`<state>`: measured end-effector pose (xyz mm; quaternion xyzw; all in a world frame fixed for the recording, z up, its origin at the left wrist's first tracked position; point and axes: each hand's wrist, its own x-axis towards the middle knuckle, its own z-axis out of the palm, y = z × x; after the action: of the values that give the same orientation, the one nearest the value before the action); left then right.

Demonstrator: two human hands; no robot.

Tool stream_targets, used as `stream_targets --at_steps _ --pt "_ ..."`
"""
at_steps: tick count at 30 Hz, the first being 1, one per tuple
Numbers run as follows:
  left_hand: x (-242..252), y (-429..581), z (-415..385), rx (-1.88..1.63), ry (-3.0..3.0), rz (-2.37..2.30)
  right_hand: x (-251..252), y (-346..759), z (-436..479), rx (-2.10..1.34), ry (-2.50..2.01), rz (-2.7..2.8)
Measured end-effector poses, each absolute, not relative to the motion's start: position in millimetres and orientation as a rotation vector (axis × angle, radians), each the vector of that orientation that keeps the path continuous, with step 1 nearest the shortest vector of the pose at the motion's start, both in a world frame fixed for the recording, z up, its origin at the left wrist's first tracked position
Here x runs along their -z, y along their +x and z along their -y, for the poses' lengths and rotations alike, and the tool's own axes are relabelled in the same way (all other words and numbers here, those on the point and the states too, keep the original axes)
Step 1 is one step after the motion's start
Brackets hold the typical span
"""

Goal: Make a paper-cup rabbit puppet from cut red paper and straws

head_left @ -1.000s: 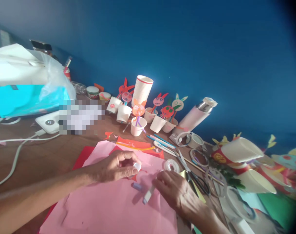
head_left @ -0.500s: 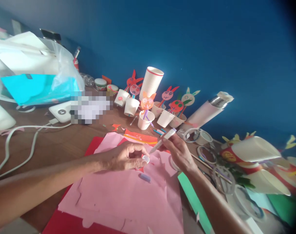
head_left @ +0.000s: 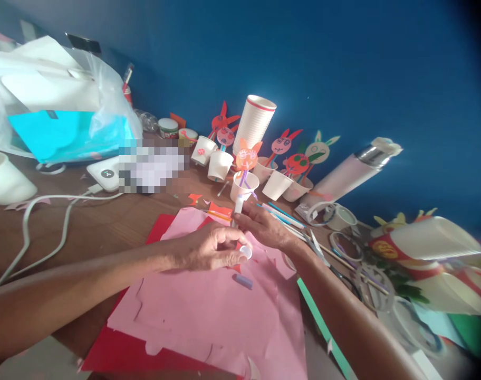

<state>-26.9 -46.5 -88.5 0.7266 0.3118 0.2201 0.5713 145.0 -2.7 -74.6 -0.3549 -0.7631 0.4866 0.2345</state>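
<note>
My left hand (head_left: 209, 248) pinches a small white round piece (head_left: 246, 253) between thumb and forefinger, above the pink paper (head_left: 196, 316). My right hand (head_left: 264, 224) is closed around a white marker (head_left: 239, 205) held nearly upright, its lower end close behind the left forefinger. Whether the marker's tip touches anything is hidden. A purple marker cap (head_left: 242, 281) lies on the pink paper just in front of both hands. Beneath the pink paper is a red sheet (head_left: 137, 359). Just beyond the marker stands a paper cup (head_left: 244, 184) holding an orange rabbit face (head_left: 247, 158).
Several more cups with paper rabbits stand along the blue wall, beside a tall stack of paper cups (head_left: 256, 124). To the right are a thermos (head_left: 347, 171), scissors (head_left: 319, 250) and tape rolls (head_left: 345, 245). A power bank (head_left: 106, 173) with a white cable sits at left.
My right hand has moved left, bringing the marker from a slant at the right to nearly upright behind my left fingers. The left hand keeps its pinch. The view has shifted slightly.
</note>
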Motion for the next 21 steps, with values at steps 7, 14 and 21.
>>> stream_targets --at_steps 7,14,21 --pt "87.9 -29.1 47.6 -0.503 1.684 -0.743 82.2 142.9 -2.0 -1.358 -0.935 2.134" --pt "85.5 -26.7 46.9 -0.526 1.725 -0.757 83.7 137.7 -2.1 -1.211 -0.899 2.244" --pt "81.3 -27.2 46.7 -0.508 1.757 -0.762 83.2 137.1 -1.2 -1.186 -0.841 2.328"
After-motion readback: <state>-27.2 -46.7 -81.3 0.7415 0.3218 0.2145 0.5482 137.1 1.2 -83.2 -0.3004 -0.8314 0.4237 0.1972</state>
